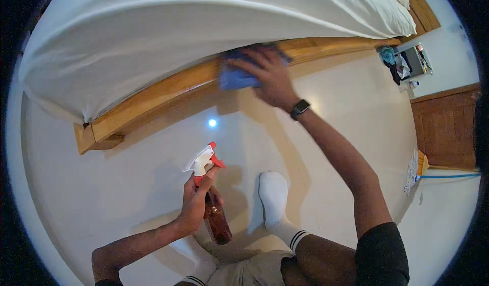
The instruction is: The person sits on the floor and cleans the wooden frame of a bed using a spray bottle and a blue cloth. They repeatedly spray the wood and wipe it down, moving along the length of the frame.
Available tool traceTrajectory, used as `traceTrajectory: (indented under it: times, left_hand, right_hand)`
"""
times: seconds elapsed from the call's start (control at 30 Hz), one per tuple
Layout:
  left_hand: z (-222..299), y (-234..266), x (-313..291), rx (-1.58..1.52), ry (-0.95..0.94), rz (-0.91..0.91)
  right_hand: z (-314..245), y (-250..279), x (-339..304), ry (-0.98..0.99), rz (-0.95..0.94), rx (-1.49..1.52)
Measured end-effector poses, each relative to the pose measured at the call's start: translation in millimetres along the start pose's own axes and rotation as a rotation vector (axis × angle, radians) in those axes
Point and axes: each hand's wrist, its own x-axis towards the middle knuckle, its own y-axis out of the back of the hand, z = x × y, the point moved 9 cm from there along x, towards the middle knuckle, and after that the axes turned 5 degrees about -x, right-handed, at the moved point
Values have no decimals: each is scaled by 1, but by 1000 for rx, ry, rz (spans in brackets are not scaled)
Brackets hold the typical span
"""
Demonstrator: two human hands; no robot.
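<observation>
My left hand [196, 200] is wrapped round the neck of a brown spray bottle [218, 222] with a white and red trigger head [205, 159]. The bottle is tilted, held above the floor. My right hand [272, 77], a dark watch on its wrist, presses a blue cloth [235, 77] onto the wooden bed rail [168, 90]. The fingers lie over the cloth and are slightly blurred. Part of the cloth drapes down over the rail's outer side.
A bed with a white sheet [204, 26] rises beyond the rail. The rail's near-left end has a wooden foot [85, 141]. Below me is a pale floor with my socked foot [273, 194]. A small cabinet [418, 62] with items and a wooden door [445, 125] stand at the right.
</observation>
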Motion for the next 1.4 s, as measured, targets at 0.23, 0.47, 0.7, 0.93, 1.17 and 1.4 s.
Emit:
traceTrajectory:
  times: [0.23, 0.47, 0.7, 0.93, 1.17, 1.4]
  left_hand:
    - [7, 0, -13, -28, -30, 180]
    - [-21, 25, -7, -99, 97, 251]
    - [-42, 10, 18, -142, 219, 219]
    - [-19, -14, 22, -155, 112, 124]
    - [4, -27, 2, -224, 194, 224]
    - [-2, -23, 3, -225, 192, 238]
  right_hand:
    - [154, 45, -64, -264, 178, -238]
    - [61, -22, -13, -221, 199, -100]
    - [-144, -76, 77, 39, 137, 46]
    - [-148, -59, 94, 309, 78, 5]
    - [26, 0, 37, 293, -38, -59]
    - [129, -2, 11, 85, -95, -144]
